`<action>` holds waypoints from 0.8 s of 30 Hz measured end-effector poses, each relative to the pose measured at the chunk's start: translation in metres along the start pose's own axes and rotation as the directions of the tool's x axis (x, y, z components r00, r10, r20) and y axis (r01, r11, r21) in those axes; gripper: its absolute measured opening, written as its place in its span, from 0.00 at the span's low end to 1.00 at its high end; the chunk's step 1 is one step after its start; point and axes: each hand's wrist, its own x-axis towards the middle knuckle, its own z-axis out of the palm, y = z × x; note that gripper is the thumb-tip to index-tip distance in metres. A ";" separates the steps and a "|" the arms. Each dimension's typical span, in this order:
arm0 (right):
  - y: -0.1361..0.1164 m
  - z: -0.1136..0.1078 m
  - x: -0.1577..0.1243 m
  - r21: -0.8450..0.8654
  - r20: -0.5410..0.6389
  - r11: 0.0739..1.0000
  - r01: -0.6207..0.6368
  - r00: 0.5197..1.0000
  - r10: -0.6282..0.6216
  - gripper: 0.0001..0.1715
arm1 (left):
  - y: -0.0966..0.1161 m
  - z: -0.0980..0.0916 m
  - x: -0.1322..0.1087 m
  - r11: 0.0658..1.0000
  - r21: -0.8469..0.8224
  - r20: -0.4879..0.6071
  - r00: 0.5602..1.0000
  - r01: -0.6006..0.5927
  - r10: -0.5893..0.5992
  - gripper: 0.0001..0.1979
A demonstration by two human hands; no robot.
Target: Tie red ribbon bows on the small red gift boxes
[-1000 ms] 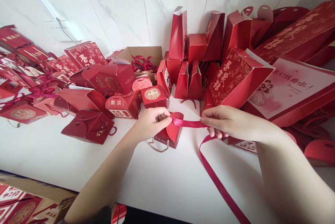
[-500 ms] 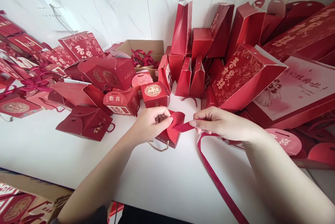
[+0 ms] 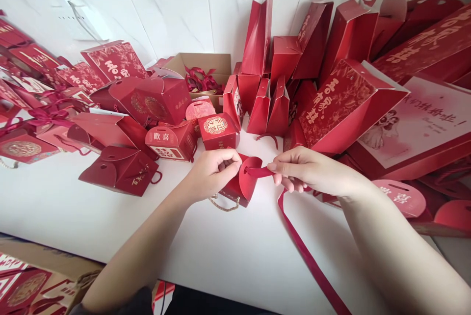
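A small red gift box (image 3: 239,188) with rounded top flaps and a rope handle stands on the white table (image 3: 228,256) in the middle of the head view. My left hand (image 3: 211,173) is closed on its top flap. My right hand (image 3: 307,170) pinches the end of a long red ribbon (image 3: 305,251) right at the flap's hole. The rest of the ribbon trails down across the table toward the near right edge.
Piles of red gift boxes and bags (image 3: 342,99) crowd the back and both sides. A brown carton (image 3: 200,67) with red ribbons sits against the tiled wall. A folded red box (image 3: 121,170) lies to the left. A cardboard box (image 3: 29,280) sits below the table's near edge.
My right hand has brought the ribbon's end leftward up to the box's flap, so the stretch of ribbon between my hands has shrunk. My left hand stays on the box.
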 end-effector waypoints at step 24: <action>0.003 0.017 0.009 -0.121 0.040 0.985 0.127 0.992 -0.123 0.21 | 0.002 -0.006 0.000 0.993 0.097 0.091 0.994 -0.061 0.052 0.11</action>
